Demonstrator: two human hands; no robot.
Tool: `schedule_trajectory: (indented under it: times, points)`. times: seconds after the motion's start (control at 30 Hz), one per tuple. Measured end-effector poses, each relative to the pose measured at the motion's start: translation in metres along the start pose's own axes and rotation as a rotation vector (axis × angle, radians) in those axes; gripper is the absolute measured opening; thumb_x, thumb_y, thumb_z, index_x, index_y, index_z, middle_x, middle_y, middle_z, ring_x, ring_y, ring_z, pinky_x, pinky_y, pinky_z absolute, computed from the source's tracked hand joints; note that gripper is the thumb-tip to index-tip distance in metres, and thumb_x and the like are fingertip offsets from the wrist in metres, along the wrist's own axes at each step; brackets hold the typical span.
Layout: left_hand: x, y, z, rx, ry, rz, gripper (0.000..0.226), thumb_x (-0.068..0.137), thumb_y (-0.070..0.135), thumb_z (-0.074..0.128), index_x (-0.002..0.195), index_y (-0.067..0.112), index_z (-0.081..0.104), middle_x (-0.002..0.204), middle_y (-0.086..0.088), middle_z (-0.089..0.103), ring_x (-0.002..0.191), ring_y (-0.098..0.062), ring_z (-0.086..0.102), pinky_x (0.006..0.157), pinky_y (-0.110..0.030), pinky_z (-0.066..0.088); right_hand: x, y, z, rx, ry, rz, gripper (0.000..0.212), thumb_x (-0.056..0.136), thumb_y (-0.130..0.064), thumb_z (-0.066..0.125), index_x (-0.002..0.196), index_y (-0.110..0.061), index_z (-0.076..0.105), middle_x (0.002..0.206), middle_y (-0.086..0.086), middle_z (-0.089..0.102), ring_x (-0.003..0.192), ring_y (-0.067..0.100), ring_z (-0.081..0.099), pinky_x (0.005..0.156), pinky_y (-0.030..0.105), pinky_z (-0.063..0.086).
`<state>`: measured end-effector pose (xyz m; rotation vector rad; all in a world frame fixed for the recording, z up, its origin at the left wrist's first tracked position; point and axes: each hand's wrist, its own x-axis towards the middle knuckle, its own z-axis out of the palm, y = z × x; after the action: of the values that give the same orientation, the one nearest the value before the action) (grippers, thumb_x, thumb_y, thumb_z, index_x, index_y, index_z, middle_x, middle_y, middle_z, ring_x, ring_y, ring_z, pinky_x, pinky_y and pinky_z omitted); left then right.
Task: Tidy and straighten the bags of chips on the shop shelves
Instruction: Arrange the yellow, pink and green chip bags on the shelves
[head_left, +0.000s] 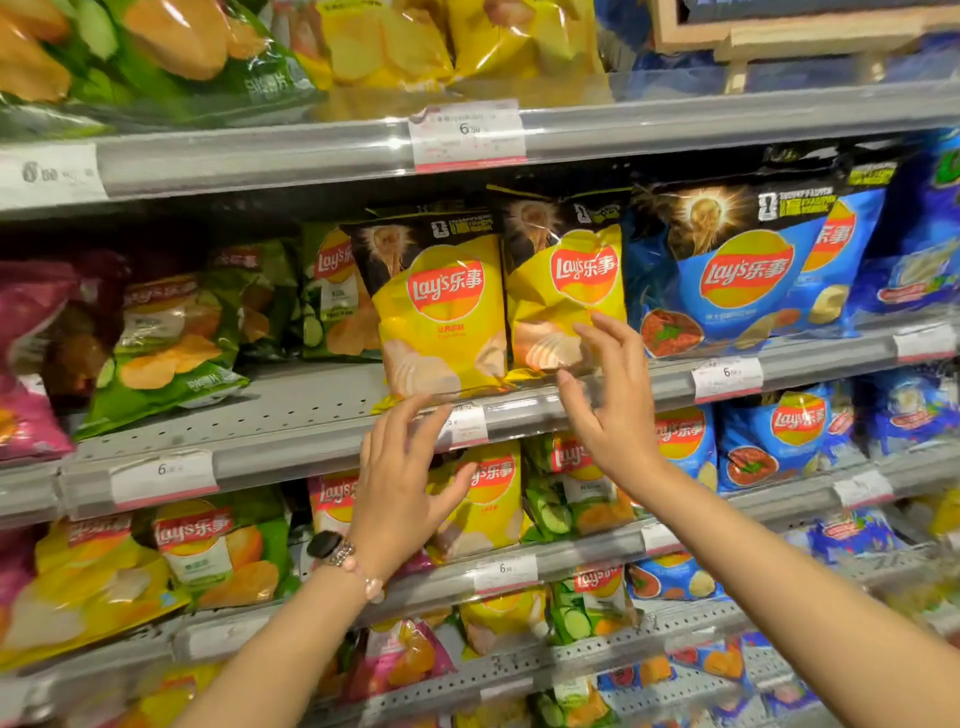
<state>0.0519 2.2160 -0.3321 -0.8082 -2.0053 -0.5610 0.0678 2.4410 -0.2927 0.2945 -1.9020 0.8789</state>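
Right hand (613, 400) partly covers yellow bag's (566, 291) lower corner.

The right hand (610, 400) covers the lower right corner of the right yellow bag (563, 296), so whether its fingers touch the bag cannot be told. Left of that bag, the pink bag (26, 364) is cut off by the frame edge and blurred. Above it, the top-shelf bags (156, 52) are cropped and smeared. Small print on the price tag (467, 132) is unreadable.
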Motion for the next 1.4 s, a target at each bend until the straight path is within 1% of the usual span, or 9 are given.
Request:
schedule_trajectory:
  times: [0.2,0.27,0.33,0.4,0.53,0.7,0.83,1.07,1.4]
  points:
    - [-0.064,-0.007,0.029,0.07,-0.238,0.026,0.035,0.077,0.032,0.069,0.1,0.006,0.064,0.095,-0.01,0.061,0.093,-0.019,0.048,0.071,-0.034,0.052,-0.066,0.012,0.014,-0.048,-0.232,-0.109,0.02,0.087,-0.014,0.055,0.099,-0.003,0.067,0.098,0.01,0.064,0.093,0.024,0.06,0.08,0.035,0.047]
    - [-0.071,-0.009,0.041,0.097,-0.404,-0.046,0.049,0.07,0.031,0.081,0.109,0.007,0.065,0.11,-0.011,0.061,0.107,-0.026,0.055,0.084,-0.038,0.052,-0.079,0.022,0.019,-0.138,-0.282,-0.046,0.026,0.083,-0.01,0.059,0.107,-0.005,0.068,0.107,0.011,0.064,0.1,0.029,0.061,0.087,0.033,0.044]
    - [-0.073,-0.013,0.053,0.127,-0.593,-0.149,0.077,0.076,0.04,0.076,0.141,0.016,0.044,0.149,-0.013,0.036,0.14,-0.036,0.029,0.113,-0.047,0.024,-0.086,0.035,0.022,-0.281,-0.294,0.035,0.039,0.08,-0.012,0.066,0.118,-0.006,0.064,0.121,0.017,0.059,0.113,0.038,0.056,0.097,0.043,0.042]
    - [-0.071,-0.02,0.068,0.239,-0.701,-0.182,0.1,0.079,0.05,0.07,0.153,0.031,0.006,0.16,-0.01,0.0,0.146,-0.032,-0.011,0.115,-0.045,-0.008,-0.087,0.046,0.024,-0.405,-0.296,0.104,0.05,0.077,-0.015,0.074,0.125,-0.006,0.06,0.128,0.026,0.053,0.12,0.046,0.049,0.099,0.057,0.04]
    - [-0.062,-0.028,0.094,0.424,-0.808,-0.25,0.121,0.069,0.061,0.072,0.149,0.036,-0.017,0.157,-0.012,0.003,0.143,-0.035,0.001,0.114,-0.055,0.003,-0.082,0.065,0.028,-0.501,-0.314,0.243,0.065,0.07,-0.026,0.081,0.126,-0.002,0.057,0.132,0.033,0.046,0.125,0.05,0.042,0.099,0.062,0.037]
    - [-0.064,-0.037,0.11,0.46,-0.838,-0.257,0.125,0.067,0.055,0.077,0.149,0.033,-0.015,0.151,-0.012,0.012,0.134,-0.035,0.015,0.112,-0.053,0.016,-0.079,0.084,0.037,-0.463,-0.355,0.401,0.087,0.067,-0.045,0.082,0.134,-0.004,0.044,0.146,0.031,0.028,0.137,0.045,0.026,0.105,0.05,0.034]
    - [-0.066,-0.035,0.111,0.472,-0.808,-0.237,0.126,0.065,0.053,0.08,0.15,0.031,-0.01,0.146,-0.013,0.019,0.128,-0.034,0.023,0.108,-0.047,0.025,-0.083,0.09,0.046,-0.468,-0.333,0.409,0.089,0.067,-0.042,0.082,0.137,-0.008,0.041,0.149,0.032,0.02,0.14,0.046,0.019,0.108,0.051,0.033]
    - [-0.066,-0.025,0.108,0.53,-0.793,-0.274,0.122,0.069,0.047,0.079,0.15,0.03,-0.011,0.151,-0.012,0.014,0.133,-0.035,0.019,0.111,-0.048,0.02,-0.082,0.093,0.046,-0.435,-0.274,0.399,0.069,0.071,-0.033,0.082,0.13,-0.01,0.053,0.146,0.024,0.028,0.137,0.04,0.025,0.098,0.047,0.041]
    - [-0.062,-0.02,0.105,0.543,-0.795,-0.268,0.119,0.071,0.044,0.078,0.151,0.029,-0.008,0.151,-0.015,0.014,0.134,-0.036,0.018,0.111,-0.051,0.021,-0.076,0.075,0.03,-0.236,-0.171,0.478,0.085,0.061,-0.044,0.085,0.128,-0.009,0.047,0.138,0.013,0.044,0.128,0.031,0.039,0.101,0.045,0.04]
